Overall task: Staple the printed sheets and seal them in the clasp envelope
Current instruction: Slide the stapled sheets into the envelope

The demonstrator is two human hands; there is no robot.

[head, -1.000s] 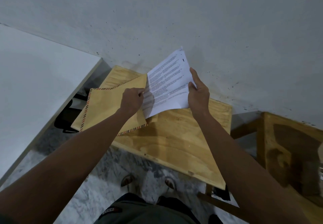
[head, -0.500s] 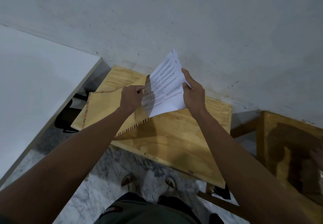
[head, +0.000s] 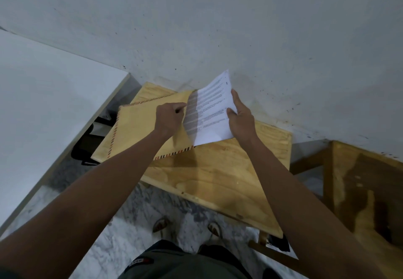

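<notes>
Both hands grip: left (head: 168, 118) envelope mouth (head: 139, 124), right (head: 241, 118) sheets (head: 210, 113), above wooden table (head: 218, 174).

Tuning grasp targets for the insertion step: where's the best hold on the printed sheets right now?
Probably the free right edge, from the right, as the right hand does. The sheets tilt up, with their left edge going into the envelope, whose mouth the left hand holds. Gripping farther left would likely block insertion.

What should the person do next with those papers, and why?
Probably slide the printed sheets further into the envelope: the left hand holds its mouth open, the right hand grips the sheets' outer edge, and most of the paper is outside.
</notes>
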